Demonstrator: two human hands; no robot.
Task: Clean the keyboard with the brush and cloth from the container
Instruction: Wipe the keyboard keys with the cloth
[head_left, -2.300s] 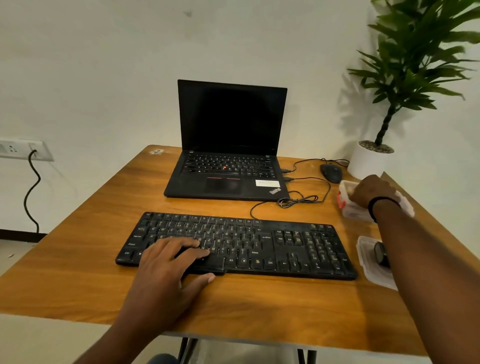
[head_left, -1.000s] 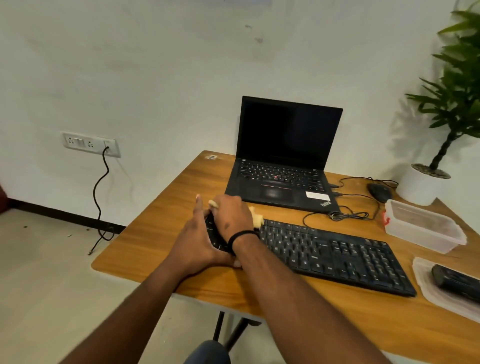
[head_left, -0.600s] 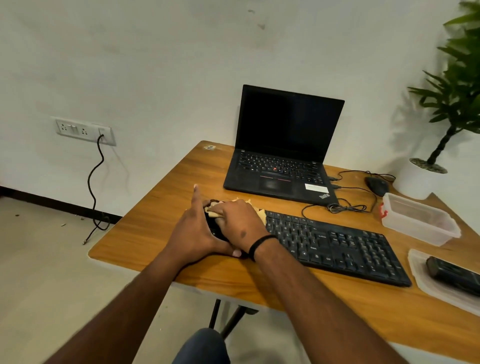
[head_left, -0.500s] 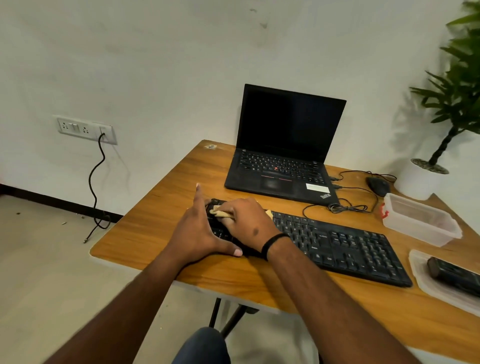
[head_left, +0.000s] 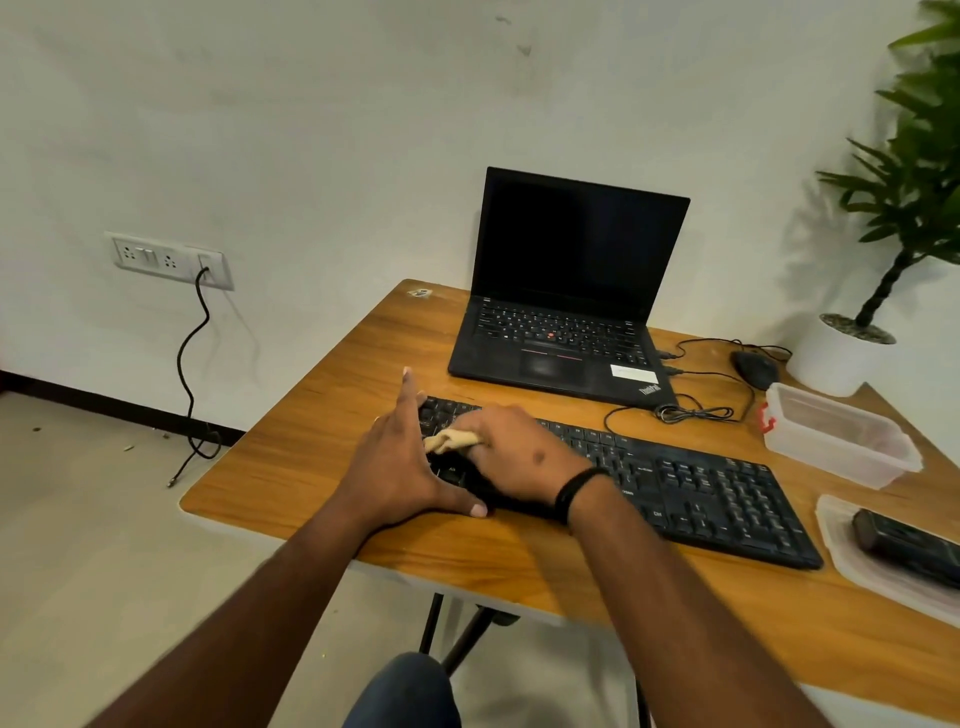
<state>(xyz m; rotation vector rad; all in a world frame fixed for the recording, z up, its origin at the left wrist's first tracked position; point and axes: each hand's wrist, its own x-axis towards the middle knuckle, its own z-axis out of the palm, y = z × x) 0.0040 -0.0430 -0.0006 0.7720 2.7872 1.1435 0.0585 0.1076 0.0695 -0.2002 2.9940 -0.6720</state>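
Wiping step: right hand (head_left: 519, 457) pinched the cloth (head_left: 449, 440) on the keyboard (head_left: 701, 493) at its left end, near the table's left edge. Left hand (head_left: 400, 467), spread, braced it. Next, probably wipe rightward.

Wooden table (head_left: 332, 467): keyboard (head_left: 701, 493) along front edge; laptop (head_left: 561, 332) at rear edge; mouse (head_left: 754, 368) w/ coiled cable (head_left: 691, 413) near rear-right corner; container (head_left: 836, 434), lid (head_left: 872, 571) at right edge; plant pot (head_left: 831, 358) on rear-right corner
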